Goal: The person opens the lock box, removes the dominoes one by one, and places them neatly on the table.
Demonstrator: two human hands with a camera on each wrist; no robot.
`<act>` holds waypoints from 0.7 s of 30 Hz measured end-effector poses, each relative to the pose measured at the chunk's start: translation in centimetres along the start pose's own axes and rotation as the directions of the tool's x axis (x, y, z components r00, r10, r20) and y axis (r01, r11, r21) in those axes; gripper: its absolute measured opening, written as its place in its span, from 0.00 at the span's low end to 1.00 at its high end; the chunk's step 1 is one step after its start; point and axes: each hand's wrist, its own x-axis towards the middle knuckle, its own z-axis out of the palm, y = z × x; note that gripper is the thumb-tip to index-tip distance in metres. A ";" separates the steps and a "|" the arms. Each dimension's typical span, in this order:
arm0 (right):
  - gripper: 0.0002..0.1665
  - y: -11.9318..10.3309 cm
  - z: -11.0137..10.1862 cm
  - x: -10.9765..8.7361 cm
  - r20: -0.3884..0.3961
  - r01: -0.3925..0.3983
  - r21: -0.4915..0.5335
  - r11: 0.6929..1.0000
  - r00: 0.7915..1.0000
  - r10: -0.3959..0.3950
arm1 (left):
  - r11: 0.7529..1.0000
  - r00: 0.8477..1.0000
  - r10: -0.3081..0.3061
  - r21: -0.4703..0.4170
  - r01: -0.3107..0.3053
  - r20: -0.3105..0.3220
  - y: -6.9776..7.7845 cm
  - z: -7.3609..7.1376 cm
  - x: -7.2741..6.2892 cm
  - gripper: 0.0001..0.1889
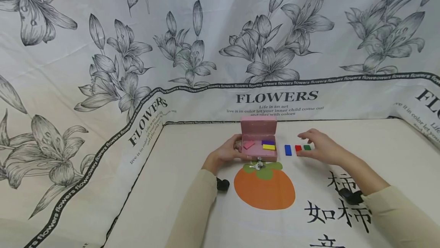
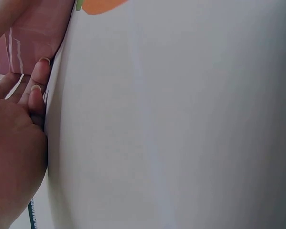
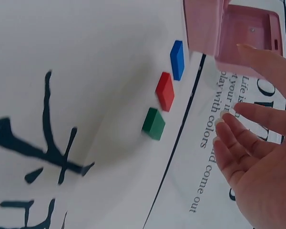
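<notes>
A pink box (image 1: 256, 150) stands with its lid (image 1: 258, 126) raised; inside lie a pink block (image 1: 248, 144), a purple block (image 1: 268, 142) and a yellow block (image 1: 269, 147). My left hand (image 1: 227, 151) holds the box's left side, thumb along the front, fingers (image 2: 39, 74) against the wall in the left wrist view. Right of the box, a blue block (image 1: 288, 150), a red block (image 3: 165, 92) and a green block (image 3: 154, 124) form a row. Above these hovers my right hand (image 1: 324, 148), thumb and fingers spread with nothing between them.
A latch (image 1: 259, 161) with keys (image 1: 256, 166) hangs at the box's front. The white cloth (image 1: 192, 141) carries a printed orange persimmon (image 1: 264, 190) and black characters (image 1: 321, 212). Behind the box rises a flower-printed curtain (image 1: 206, 102).
</notes>
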 end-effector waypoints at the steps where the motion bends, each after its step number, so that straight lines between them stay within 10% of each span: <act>1: 0.38 -0.3 0.1 0.1 -0.004 0.004 0.001 1.000 1.000 -0.004 | 1.000 1.000 0.000 0.000 0.000 -0.001 0.0 0.0 0.0 0.53; 21: 0.33 -5.0 3.0 2.4 0.001 0.119 0.101 0.988 0.993 -0.120 | 1.000 1.000 -0.022 0.021 0.023 -0.014 0.1 0.0 -0.1 0.52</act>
